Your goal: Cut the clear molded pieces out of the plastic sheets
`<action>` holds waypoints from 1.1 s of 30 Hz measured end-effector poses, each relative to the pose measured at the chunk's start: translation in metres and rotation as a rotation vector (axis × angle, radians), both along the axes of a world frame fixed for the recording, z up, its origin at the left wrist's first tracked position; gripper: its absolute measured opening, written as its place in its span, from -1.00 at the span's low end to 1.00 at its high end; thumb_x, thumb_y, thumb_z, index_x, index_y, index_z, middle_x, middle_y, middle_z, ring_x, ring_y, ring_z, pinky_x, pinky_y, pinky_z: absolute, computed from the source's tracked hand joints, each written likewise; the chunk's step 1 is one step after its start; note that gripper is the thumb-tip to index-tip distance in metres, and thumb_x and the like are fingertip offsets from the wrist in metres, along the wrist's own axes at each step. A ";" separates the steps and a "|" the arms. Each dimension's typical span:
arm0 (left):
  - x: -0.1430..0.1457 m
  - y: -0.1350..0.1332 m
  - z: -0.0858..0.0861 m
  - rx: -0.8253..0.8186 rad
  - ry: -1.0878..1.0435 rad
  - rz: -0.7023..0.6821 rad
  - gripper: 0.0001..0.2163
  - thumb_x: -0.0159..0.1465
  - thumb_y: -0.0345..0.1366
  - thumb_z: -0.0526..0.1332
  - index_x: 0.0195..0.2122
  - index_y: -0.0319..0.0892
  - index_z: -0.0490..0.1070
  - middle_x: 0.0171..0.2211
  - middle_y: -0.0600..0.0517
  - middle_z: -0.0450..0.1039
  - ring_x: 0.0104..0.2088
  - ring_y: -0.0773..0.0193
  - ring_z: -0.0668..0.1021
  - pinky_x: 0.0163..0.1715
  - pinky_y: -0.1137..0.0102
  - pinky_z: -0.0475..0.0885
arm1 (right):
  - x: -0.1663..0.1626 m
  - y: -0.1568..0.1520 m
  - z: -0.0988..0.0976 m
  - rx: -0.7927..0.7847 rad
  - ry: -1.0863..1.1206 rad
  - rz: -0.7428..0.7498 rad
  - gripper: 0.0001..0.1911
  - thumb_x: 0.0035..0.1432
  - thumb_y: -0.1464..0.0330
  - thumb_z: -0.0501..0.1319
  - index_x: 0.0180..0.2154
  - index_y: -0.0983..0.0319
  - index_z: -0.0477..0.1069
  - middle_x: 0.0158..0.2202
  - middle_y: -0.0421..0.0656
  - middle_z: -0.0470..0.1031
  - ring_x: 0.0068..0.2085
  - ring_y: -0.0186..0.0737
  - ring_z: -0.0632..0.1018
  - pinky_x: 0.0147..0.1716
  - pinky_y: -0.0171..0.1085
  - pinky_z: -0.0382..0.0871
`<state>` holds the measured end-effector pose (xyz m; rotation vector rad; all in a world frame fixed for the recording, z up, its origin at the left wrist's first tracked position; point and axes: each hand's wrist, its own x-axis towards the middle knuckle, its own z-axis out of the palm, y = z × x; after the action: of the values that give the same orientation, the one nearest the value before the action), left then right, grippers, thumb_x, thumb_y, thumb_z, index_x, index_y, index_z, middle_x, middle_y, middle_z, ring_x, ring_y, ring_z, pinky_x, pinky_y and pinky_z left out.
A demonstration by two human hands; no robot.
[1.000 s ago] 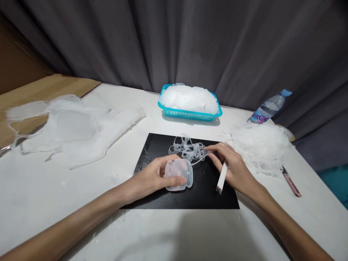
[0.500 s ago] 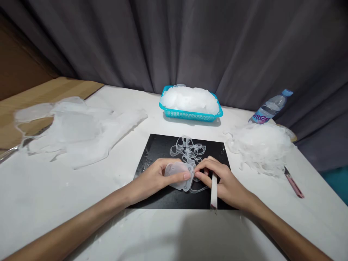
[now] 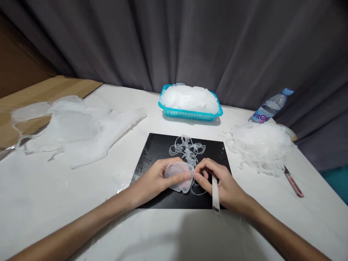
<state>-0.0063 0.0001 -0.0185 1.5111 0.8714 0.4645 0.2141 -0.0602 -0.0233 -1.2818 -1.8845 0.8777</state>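
Note:
My left hand [image 3: 170,175] is closed on a thin, translucent rounded piece [image 3: 178,175], its thumb pressed on the near face. The piece looks like soft plastic or silicone and has small ring marks near its right side. At that right edge, the thumb and forefinger of my right hand [image 3: 214,177] are pinched together. A white flat stick-like tool [image 3: 215,195] is tucked in my right palm, its dark-tipped end pointing toward me; the other end is hidden. Beneath both hands lies a black mat [image 3: 160,145], with a tangle of clear trimmed strips [image 3: 187,148] on it.
A blue basket [image 3: 190,114] heaped with translucent pieces stands at the back. To the left lies a pile of translucent sheets [image 3: 78,130]. On the right are a heap of scraps [image 3: 261,145], a tilted water bottle [image 3: 270,107] and a pink-handled knife [image 3: 294,185].
The hands keep nearly the same pose at the piece's right edge. My right fingers and the white tool have shifted slightly, and the loose strip below them curves differently.

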 end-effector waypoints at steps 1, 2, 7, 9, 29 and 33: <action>0.000 -0.001 0.000 -0.011 -0.002 -0.012 -0.69 0.32 -0.01 0.36 -0.29 -0.18 0.52 -0.40 0.12 0.43 -0.37 0.33 0.43 -0.37 0.49 0.31 | 0.000 0.001 -0.002 0.057 -0.033 0.006 -0.93 0.37 0.40 0.22 -0.24 0.17 0.43 -0.35 -0.26 0.39 -0.32 -0.29 0.40 -0.26 -0.28 0.28; 0.000 -0.002 0.001 -0.033 -0.006 -0.030 -0.68 0.32 0.00 0.36 -0.29 -0.18 0.50 -0.41 0.12 0.43 -0.38 0.33 0.43 -0.38 0.49 0.31 | 0.001 0.003 -0.004 0.123 -0.077 -0.005 -0.92 0.34 0.44 0.20 -0.26 0.18 0.41 -0.35 -0.24 0.41 -0.30 -0.27 0.41 -0.25 -0.27 0.28; -0.007 -0.007 0.005 -0.211 0.098 -0.246 -0.61 0.28 0.09 0.36 -0.31 -0.19 0.47 -0.46 0.11 0.41 -0.47 0.34 0.39 -0.51 0.49 0.20 | 0.049 0.034 -0.009 0.361 -0.273 -0.472 -0.89 0.19 0.43 0.22 -0.39 0.18 0.32 -0.40 -0.22 0.41 -0.37 -0.22 0.40 -0.32 -0.22 0.22; -0.009 -0.007 0.006 -0.203 0.124 -0.280 -0.62 0.30 0.09 0.34 -0.28 -0.18 0.50 -0.42 0.09 0.44 -0.44 0.33 0.42 -0.49 0.49 0.22 | 0.077 0.047 -0.006 0.305 -0.261 -0.612 -0.90 0.20 0.33 0.22 -0.37 0.17 0.36 -0.42 -0.23 0.40 -0.40 -0.21 0.37 -0.35 -0.21 0.22; -0.005 -0.001 0.014 -0.227 -0.064 -0.226 -0.76 0.34 -0.08 0.35 -0.18 -0.17 0.56 -0.18 -0.04 0.70 -0.16 0.13 0.69 -0.15 0.34 0.51 | 0.062 0.052 -0.027 0.507 -0.616 -0.310 -0.84 0.46 0.37 0.08 -0.04 0.19 0.41 -0.15 -0.03 0.55 -0.13 0.02 0.48 -0.16 -0.09 0.40; -0.006 0.000 0.015 -0.250 -0.103 -0.211 -0.76 0.37 -0.08 0.33 -0.16 -0.17 0.55 -0.12 -0.08 0.70 -0.09 0.08 0.70 -0.06 0.29 0.53 | 0.088 0.055 -0.001 0.563 -0.340 -0.620 -0.84 0.38 0.25 0.22 -0.09 0.19 0.41 -0.21 -0.11 0.51 -0.30 -0.15 0.44 -0.24 -0.16 0.37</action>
<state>-0.0124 -0.0003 -0.0038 1.3194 0.6548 0.2649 0.3022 -0.0053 -0.0247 -1.5581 -1.6317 -0.1932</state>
